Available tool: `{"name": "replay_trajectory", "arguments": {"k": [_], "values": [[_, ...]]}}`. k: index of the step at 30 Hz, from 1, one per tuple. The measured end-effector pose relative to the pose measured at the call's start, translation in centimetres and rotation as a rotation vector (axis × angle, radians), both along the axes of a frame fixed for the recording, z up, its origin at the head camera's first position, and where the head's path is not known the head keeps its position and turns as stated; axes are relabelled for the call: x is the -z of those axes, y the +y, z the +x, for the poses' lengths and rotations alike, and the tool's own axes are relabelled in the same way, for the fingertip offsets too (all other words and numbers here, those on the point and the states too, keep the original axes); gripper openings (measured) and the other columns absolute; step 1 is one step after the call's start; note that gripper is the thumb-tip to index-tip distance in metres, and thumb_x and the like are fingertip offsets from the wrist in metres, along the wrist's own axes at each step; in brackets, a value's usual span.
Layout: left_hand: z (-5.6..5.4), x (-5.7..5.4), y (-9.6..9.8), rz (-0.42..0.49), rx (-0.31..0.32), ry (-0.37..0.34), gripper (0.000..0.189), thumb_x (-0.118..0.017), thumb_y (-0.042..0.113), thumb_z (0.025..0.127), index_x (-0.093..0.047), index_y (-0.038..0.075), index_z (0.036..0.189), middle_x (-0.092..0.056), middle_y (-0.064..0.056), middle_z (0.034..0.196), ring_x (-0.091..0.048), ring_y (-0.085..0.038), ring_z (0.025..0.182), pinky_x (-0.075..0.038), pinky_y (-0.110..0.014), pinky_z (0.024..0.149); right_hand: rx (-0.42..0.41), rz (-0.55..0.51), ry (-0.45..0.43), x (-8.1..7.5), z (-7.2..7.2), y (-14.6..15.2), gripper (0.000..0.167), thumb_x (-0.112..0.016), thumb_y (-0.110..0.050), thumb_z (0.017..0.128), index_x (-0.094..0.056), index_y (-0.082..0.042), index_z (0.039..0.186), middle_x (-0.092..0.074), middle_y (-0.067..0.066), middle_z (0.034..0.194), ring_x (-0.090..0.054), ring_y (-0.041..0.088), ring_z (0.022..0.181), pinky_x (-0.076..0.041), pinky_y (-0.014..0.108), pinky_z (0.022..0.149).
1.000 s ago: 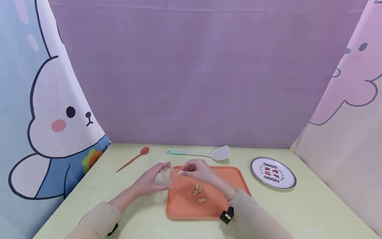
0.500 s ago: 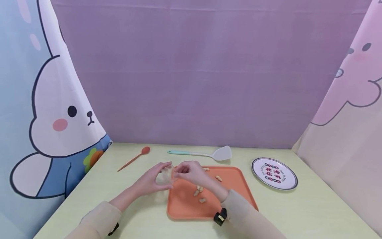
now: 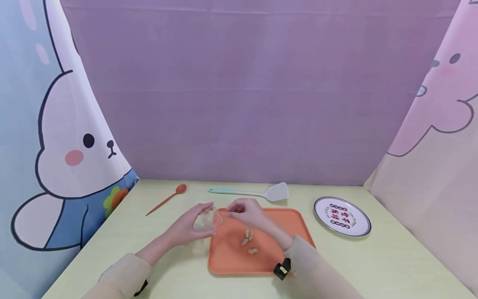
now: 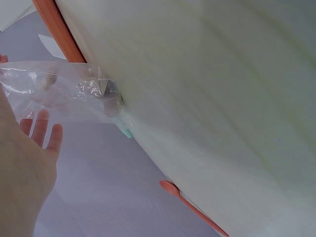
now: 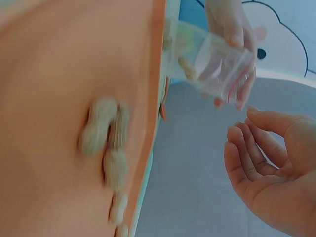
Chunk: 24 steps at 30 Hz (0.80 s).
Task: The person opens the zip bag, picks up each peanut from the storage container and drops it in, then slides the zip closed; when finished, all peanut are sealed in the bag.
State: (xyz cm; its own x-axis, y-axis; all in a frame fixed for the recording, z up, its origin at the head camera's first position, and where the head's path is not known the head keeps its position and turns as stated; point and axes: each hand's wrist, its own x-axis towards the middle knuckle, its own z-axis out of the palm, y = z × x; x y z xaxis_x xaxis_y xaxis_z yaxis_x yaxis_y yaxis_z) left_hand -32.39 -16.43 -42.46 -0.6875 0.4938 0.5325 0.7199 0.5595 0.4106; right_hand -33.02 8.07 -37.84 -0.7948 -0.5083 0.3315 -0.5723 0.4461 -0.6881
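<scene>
My left hand (image 3: 186, 226) holds a clear plastic zip bag (image 3: 205, 222) by its upper part, left of the orange tray (image 3: 228, 261). Peanuts in the shell show through the plastic; one peanut (image 5: 186, 68) is plain in the right wrist view. The bag's red-edged mouth faces my right hand (image 3: 246, 214). That hand hovers over the tray's far left part, fingers loosely bent, nothing between thumb and fingertips. Several unshelled peanuts (image 5: 101, 126) lie on the tray; a small group of peanuts (image 3: 247, 237) shows beneath my right wrist in the head view.
Behind the tray lies a spatula (image 3: 277, 192) with a pale green handle. A red spoon (image 3: 181, 189) rests at the back left. To the right of the tray is a white plate (image 3: 325, 220) with a dark rim and red lettering.
One second ago my right hand pinched a peanut at the bag's mouth; half a second ago its fingers reached the opening. Now it has drawn back slightly right, without the peanut.
</scene>
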Motion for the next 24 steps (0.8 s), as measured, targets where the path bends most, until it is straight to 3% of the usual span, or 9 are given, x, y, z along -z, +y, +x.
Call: {"name": "replay_trajectory", "arguments": {"k": [6,14,24], "values": [[0.1,0.0,0.0,-0.016,-0.021,0.037,0.080,-0.076,0.046,0.074,-0.046,0.007,0.137,-0.060,-0.002,0.122,-0.058,-0.019,0.112,-0.049,-0.043,0.094,0.026,-0.022,0.013,0.2,-0.8,2.7,0.011,-0.067,-0.016,0.087,-0.071,-0.011,0.095,-0.070,0.005,0.085,-0.064,0.024,0.077,-0.050,0.021,0.063],[-0.2,0.0,-0.1,-0.009,-0.042,0.130,0.079,-0.079,0.041,0.072,-0.047,0.007,0.135,-0.062,0.000,0.118,-0.059,-0.020,0.110,-0.050,-0.043,0.092,0.103,-0.001,-0.027,0.7,-1.7,6.3,0.019,-0.068,-0.018,0.086,-0.069,-0.004,0.099,-0.070,0.009,0.089,-0.065,0.019,0.079,-0.052,0.023,0.066],[-0.3,0.2,0.1,-0.009,-0.045,0.130,0.077,-0.079,0.040,0.072,-0.048,0.007,0.134,-0.062,0.000,0.118,-0.059,-0.021,0.110,-0.050,-0.043,0.091,0.187,0.068,-0.039,2.4,-3.0,10.1,0.018,-0.069,-0.014,0.084,-0.069,0.001,0.094,-0.069,0.009,0.086,-0.063,0.015,0.076,-0.051,0.025,0.068]]}}
